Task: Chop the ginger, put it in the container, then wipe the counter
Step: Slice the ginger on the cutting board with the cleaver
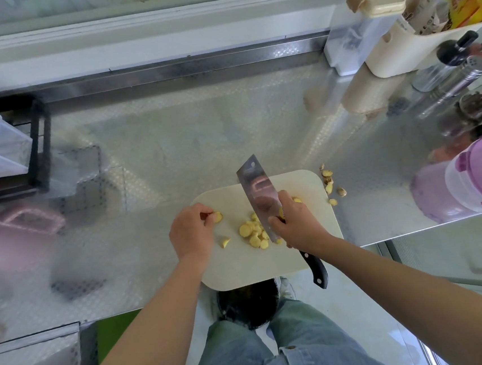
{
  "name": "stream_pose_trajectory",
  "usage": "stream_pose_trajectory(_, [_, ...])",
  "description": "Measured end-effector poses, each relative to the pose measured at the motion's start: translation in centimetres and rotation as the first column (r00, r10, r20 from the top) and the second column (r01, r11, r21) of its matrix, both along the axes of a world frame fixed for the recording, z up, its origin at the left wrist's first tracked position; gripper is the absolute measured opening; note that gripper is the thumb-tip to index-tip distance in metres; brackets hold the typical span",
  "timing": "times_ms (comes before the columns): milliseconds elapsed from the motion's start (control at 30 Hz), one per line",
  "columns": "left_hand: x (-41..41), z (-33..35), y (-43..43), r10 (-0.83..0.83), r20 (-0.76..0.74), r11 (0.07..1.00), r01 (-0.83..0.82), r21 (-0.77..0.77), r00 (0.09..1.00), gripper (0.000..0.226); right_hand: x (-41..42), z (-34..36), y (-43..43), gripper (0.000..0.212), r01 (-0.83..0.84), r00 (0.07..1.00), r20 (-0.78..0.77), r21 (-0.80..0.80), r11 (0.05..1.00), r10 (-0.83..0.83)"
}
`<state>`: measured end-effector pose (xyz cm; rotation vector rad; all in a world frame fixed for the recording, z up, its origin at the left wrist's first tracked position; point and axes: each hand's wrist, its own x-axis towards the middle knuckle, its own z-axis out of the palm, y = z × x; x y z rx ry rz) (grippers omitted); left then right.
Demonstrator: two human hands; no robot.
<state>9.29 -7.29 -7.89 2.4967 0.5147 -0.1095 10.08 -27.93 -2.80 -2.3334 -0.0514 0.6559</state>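
Note:
A pale cutting board [242, 266] lies at the counter's front edge. Several yellow ginger slices [253, 232] sit in a heap at its middle, and one larger chunk [224, 242] lies to their left. My left hand [191, 234] pinches a small ginger piece [217, 216] just above the board. My right hand [298, 224] grips a cleaver [257, 194] by the top of its black handle, the blade standing next to the heap. Ginger scraps [331, 187] lie on the counter beyond the board's right edge. A purple-lidded clear container [480, 177] stands at the right.
The metal counter [171, 147] stretches behind the board. Jars, bottles and a cream holder [415, 48] crowd the back right. A black rack [35, 149] with a clear tub stands at the left, with a pink object [28, 220] in front of it.

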Motion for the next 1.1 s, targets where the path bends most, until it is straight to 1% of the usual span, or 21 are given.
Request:
stream_pose_trajectory(67, [0.4,0.0,-0.1,0.021,-0.021,0.999,-0.022,-0.033,1.000,0.004,0.0,-0.1,-0.1,0.026,0.005,1.000,-0.002,0.003,1.000,-0.005])
stream_pose_trajectory(133, [0.6,0.0,-0.1,0.036,-0.029,0.998,-0.037,-0.049,0.999,0.006,-0.1,-0.3,-0.2,0.018,0.005,1.000,-0.009,-0.020,1.000,-0.005])
stream_pose_trajectory(267, [-0.2,0.1,-0.1,0.050,0.011,0.997,-0.049,-0.061,0.999,0.012,-0.1,-0.5,-0.3,0.019,0.002,1.000,-0.009,-0.020,1.000,-0.003])
stream_pose_trajectory(400, [-1.9,0.4,0.1,0.054,0.032,0.998,-0.053,-0.032,0.998,0.016,0.0,-0.7,-0.1,0.011,-0.014,1.000,-0.026,-0.020,1.000,0.013])
stream_pose_trajectory(467, [-2.8,0.4,0.2,0.027,0.000,0.998,-0.027,-0.050,1.000,0.017,0.1,-0.8,0.0,0.010,-0.020,0.999,-0.026,-0.009,1.000,0.020])
stream_pose_trajectory(567, [-4.4,0.3,0.0,-0.086,-0.053,0.991,0.080,-0.107,0.995,0.019,0.1,-0.7,0.3,0.012,-0.038,0.999,-0.011,-0.020,0.999,0.038])
stream_pose_trajectory(667, [-5.3,-0.3,-0.2,-0.183,-0.048,0.982,0.180,-0.060,0.982,0.015,-0.1,-0.9,0.4,0.012,-0.046,0.999,-0.014,-0.042,0.998,0.045])
stream_pose_trajectory(767, [-5.2,-0.4,-0.6,-0.200,-0.056,0.980,0.200,-0.005,0.978,0.008,-0.3,-0.9,0.4,0.012,-0.049,0.999,-0.020,-0.034,0.998,0.048])
stream_pose_trajectory(833, [-5.0,-0.1,-1.0,-0.145,-0.063,0.989,0.143,-0.030,0.987,0.007,-0.4,-0.9,0.4,0.012,-0.045,0.999,-0.029,-0.022,0.999,0.045])
stream_pose_trajectory(900, [-4.3,0.4,-1.3,0.010,-0.046,0.994,-0.015,-0.105,0.999,0.008,-0.4,-0.8,0.2,0.012,-0.039,0.999,-0.031,-0.008,0.999,0.038])
stream_pose_trajectory(967, [-3.2,0.8,-1.5,0.148,-0.015,0.976,-0.148,-0.161,0.989,0.011,-0.4,-0.7,-0.1,0.010,-0.035,0.999,-0.032,0.002,0.999,0.035])
stream_pose_trajectory(1033, [-2.0,1.2,-1.5,0.192,-0.017,0.968,-0.192,-0.159,0.981,0.014,-0.4,-0.6,-0.2,0.009,-0.029,0.999,-0.034,0.008,1.000,0.029])
stream_pose_trajectory(1100, [-1.1,1.5,-1.6,0.175,-0.040,0.979,-0.178,-0.099,0.984,0.015,-0.4,-0.6,-0.3,0.009,-0.021,0.999,-0.035,0.006,1.000,0.021])
